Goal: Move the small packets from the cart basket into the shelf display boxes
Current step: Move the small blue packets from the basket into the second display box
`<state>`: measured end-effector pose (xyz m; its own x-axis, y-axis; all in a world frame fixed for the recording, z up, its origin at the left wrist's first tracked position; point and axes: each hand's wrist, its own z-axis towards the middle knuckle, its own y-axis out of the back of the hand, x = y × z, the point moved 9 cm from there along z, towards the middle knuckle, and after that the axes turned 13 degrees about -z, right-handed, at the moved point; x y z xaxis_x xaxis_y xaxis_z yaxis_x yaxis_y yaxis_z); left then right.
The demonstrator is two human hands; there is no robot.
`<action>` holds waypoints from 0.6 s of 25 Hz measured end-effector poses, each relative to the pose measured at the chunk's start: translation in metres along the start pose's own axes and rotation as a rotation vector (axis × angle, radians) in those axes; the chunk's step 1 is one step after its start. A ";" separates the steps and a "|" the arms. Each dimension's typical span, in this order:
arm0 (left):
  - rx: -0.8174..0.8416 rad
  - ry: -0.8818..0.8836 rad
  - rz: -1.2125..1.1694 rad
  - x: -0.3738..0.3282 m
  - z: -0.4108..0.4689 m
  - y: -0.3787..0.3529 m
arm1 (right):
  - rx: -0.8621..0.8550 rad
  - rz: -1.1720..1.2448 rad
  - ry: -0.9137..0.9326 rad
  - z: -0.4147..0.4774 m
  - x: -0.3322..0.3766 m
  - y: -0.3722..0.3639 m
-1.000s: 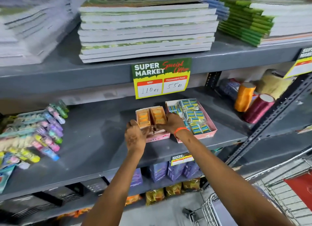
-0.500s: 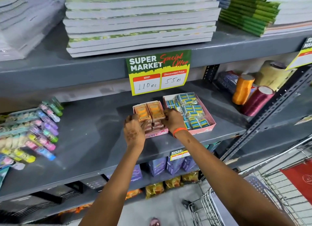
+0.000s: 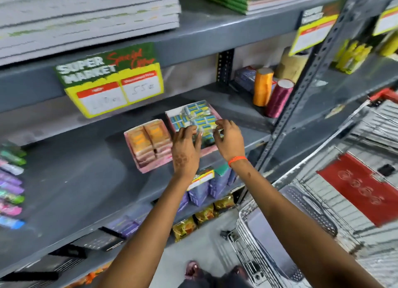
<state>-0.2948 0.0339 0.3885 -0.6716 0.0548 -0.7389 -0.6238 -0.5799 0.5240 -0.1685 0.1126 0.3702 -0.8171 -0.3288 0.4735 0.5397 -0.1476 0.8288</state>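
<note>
Our left fingertips (image 3: 193, 129) curl down onto the blue packets (image 3: 195, 117); our right fingertips (image 3: 220, 124) hook toward them from 3 o'clock; motion blur keeps us from telling whether either set actually pinches a packet or only touches the pile. Left hand (image 3: 185, 150) and right hand (image 3: 229, 141) sit close together, knuckles toward us, over the front half of the right box (image 3: 212, 149); an orange band (image 3: 237, 159) circles the right wrist. The blue packets fill that pink box, heaped unevenly; at its 9 o'clock, just beside it, the left box (image 3: 148, 166) holds orange packets (image 3: 148, 138) in two tidy rows. Both boxes rest on the grey shelf (image 3: 86, 180), near its front edge. At 11 o'clock hangs a green and yellow price tag (image 3: 112, 81); at 2 o'clock stand an orange spool (image 3: 262, 87) and a maroon spool (image 3: 279, 98). At 4 o'clock, low down, the wire cart (image 3: 269, 244) stands with a red panel (image 3: 364, 186); its contents are not readable.
</note>
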 end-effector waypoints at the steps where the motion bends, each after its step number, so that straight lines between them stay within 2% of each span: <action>1: 0.030 -0.025 -0.024 -0.013 -0.003 -0.020 | -0.030 -0.007 -0.030 -0.004 -0.024 0.011; 4: 0.132 -0.109 -0.119 -0.052 -0.022 -0.087 | -0.071 -0.063 -0.197 -0.026 -0.109 0.038; 7: 0.278 -0.103 -0.179 -0.072 -0.057 -0.158 | -0.084 -0.089 -0.375 -0.065 -0.198 0.053; 13: 0.708 -0.083 -0.160 -0.065 -0.157 -0.300 | -0.027 -0.034 -0.854 -0.188 -0.361 0.034; 15: 0.876 -0.005 -0.153 -0.043 -0.195 -0.345 | 0.013 -0.010 -0.999 -0.231 -0.401 0.015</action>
<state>0.0269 0.0732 0.1566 -0.5564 0.0854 -0.8265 -0.7872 0.2641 0.5573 0.2145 0.0271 0.1242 -0.6203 0.6083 0.4951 0.5347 -0.1339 0.8344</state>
